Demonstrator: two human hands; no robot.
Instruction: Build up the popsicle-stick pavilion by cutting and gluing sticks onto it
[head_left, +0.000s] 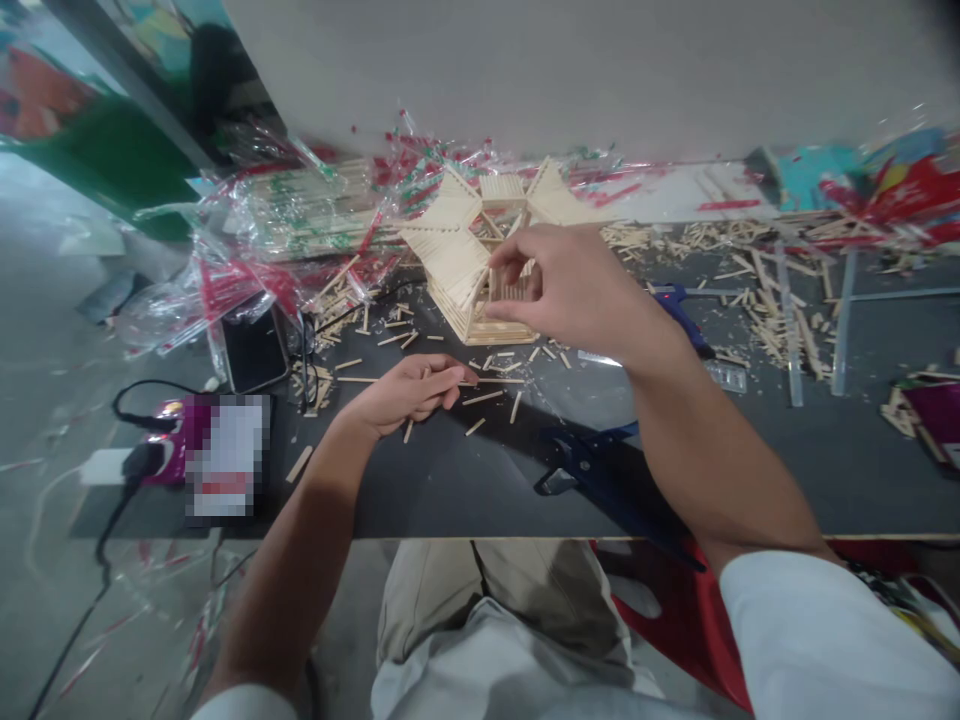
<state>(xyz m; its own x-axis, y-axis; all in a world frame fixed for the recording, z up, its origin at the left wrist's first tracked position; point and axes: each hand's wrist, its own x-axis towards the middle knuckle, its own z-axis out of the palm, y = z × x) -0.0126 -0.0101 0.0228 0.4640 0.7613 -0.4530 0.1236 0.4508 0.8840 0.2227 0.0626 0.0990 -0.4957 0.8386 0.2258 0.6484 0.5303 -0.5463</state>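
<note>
A small house model (469,260) built of thin wooden sticks stands on the dark table (465,490). My right hand (574,290) is raised against its front, thumb and fingers pinched on a short stick at the model's wall. My left hand (409,390) rests on the table in front of the model, fingers closed together around a few short wooden sticks. Loose stick pieces (487,395) lie scattered around it.
Blue-handled scissors (581,465) lie under my right forearm and a blue glue gun (679,305) behind it. Crumpled clear wrappers (300,220) with stick bundles sit at the left, a black box (253,350) beside them. Stick offcuts (772,300) cover the right.
</note>
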